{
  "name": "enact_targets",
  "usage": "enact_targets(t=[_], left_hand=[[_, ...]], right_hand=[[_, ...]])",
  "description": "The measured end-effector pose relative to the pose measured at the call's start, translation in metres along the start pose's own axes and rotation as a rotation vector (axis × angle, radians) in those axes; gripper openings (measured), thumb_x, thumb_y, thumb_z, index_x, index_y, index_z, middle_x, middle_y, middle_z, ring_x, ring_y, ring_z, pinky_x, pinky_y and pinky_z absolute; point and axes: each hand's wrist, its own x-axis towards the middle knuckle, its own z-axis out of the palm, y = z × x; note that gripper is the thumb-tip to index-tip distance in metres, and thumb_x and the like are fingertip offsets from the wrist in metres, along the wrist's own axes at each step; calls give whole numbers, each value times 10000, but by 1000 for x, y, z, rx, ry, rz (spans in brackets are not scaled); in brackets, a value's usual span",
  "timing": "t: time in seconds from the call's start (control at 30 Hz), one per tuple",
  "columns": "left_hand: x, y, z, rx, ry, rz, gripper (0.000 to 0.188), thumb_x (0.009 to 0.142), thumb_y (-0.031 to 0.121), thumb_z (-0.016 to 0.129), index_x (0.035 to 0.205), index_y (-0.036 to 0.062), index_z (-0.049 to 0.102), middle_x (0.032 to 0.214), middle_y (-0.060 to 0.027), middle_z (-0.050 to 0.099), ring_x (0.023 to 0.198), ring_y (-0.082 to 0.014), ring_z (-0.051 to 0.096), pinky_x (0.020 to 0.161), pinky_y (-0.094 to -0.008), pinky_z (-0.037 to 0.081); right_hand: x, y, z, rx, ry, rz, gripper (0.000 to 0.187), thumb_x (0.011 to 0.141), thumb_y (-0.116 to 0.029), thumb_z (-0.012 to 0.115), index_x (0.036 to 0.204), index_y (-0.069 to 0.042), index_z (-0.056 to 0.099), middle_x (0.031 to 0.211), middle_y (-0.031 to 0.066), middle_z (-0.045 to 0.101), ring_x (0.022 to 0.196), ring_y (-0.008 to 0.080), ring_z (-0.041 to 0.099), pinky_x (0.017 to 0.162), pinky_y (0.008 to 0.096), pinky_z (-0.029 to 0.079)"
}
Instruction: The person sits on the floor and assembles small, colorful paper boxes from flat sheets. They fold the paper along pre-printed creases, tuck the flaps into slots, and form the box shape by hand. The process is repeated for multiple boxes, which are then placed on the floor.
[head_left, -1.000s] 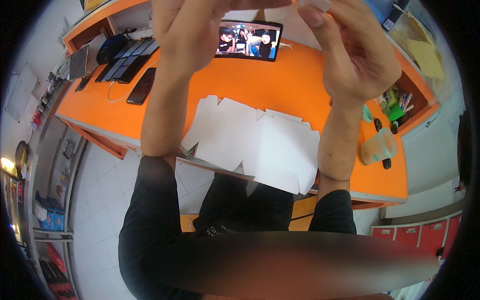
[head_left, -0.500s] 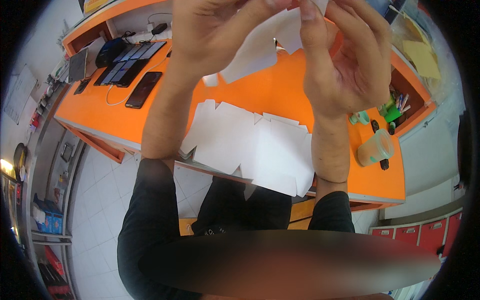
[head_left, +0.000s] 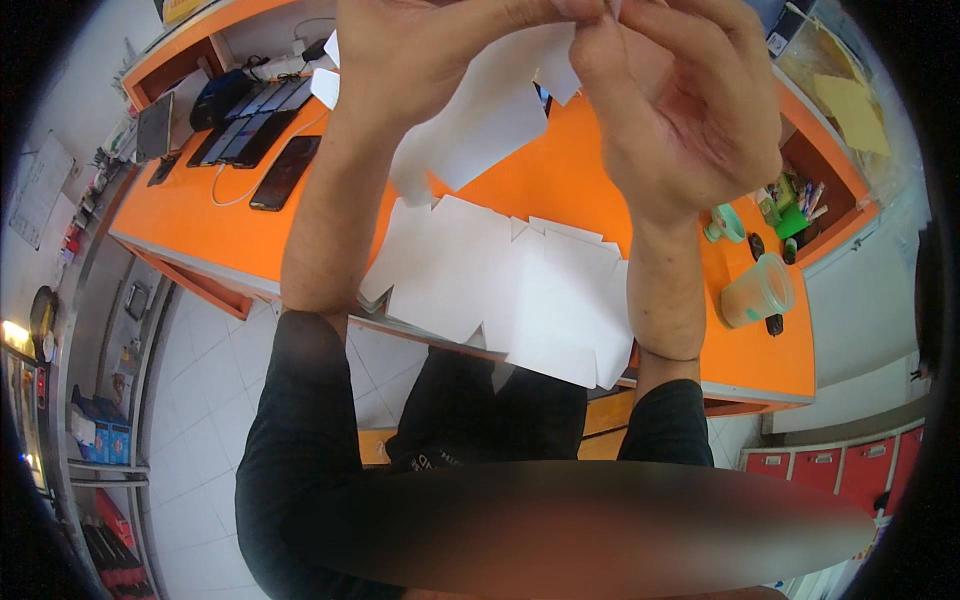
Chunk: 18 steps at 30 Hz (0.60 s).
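Both hands are raised over the far part of the desk, up at the top edge of the view. My left hand (head_left: 410, 65) and my right hand (head_left: 690, 115) come together with thumbs and fingers pinched at one edge of a white cardboard box blank (head_left: 495, 130). The blank hangs unfolded behind my hands; its upper part is hidden by them or cut off. Below, nearer to me, lies a stack of flat white cardboard box blanks (head_left: 480, 265) with notched flaps, between my forearms.
On the orange desk (head_left: 230, 245), several phones and a black phone (head_left: 286, 174) with a white cable lie at left. A clear cup of brown drink (head_left: 755, 293) stands right of my right forearm, beside a green lid-like piece (head_left: 726, 224). Pens (head_left: 808, 205) fill a side compartment.
The held blank has swung down and left, and more of it shows beside my left wrist. My fingertips have drawn closer together at its edge. The stack lies as before.
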Motion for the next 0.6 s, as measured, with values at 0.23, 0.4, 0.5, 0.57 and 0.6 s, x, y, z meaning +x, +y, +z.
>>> enact_targets(t=[0.23, 0.4, 0.5, 0.57, 0.6], left_hand=[[2, -13, -6, -350, 17, -64, 384, 844, 159, 802, 1161, -21, 682, 1051, -115, 731, 920, -148, 694, 818, -281, 573], [3, -9, -4, -292, 42, -94, 425, 881, 282, 771, 1169, -16, 679, 1074, -102, 723, 942, -166, 695, 815, -290, 575], [1, -16, -11, -199, -46, 75, 394, 940, 270, 702, 1203, -20, 658, 1085, -107, 714, 971, -183, 693, 832, -294, 570], [1, -14, -12, -337, -83, 53, 357, 969, 235, 666, 1220, -18, 649, 1094, -110, 710, 994, -184, 688, 845, -294, 565], [1, -13, -10, -406, -79, 31, 341, 972, 219, 662, 1219, -16, 649, 1097, -110, 709, 999, -180, 685, 847, -293, 563]], right_hand=[[-6, 11, 5, 340, -14, 152, 155, 768, 40, 781, 917, 22, 740, 986, 176, 695, 873, 230, 701, 770, 304, 572], [-3, 13, 12, 272, -40, 61, 191, 779, 11, 788, 967, 3, 758, 997, 154, 705, 911, 242, 699, 863, 347, 571], [-7, 30, 19, 228, -23, -73, 200, 775, -14, 800, 971, -4, 762, 1015, 141, 709, 936, 245, 694, 909, 366, 558], [-8, 38, 15, 243, -14, -134, 203, 773, -19, 801, 971, 1, 759, 1014, 139, 713, 935, 244, 693, 924, 370, 553], [-5, 41, 8, 244, -36, -158, 207, 772, -15, 799, 973, 7, 757, 1005, 142, 715, 926, 243, 695, 925, 370, 552]])
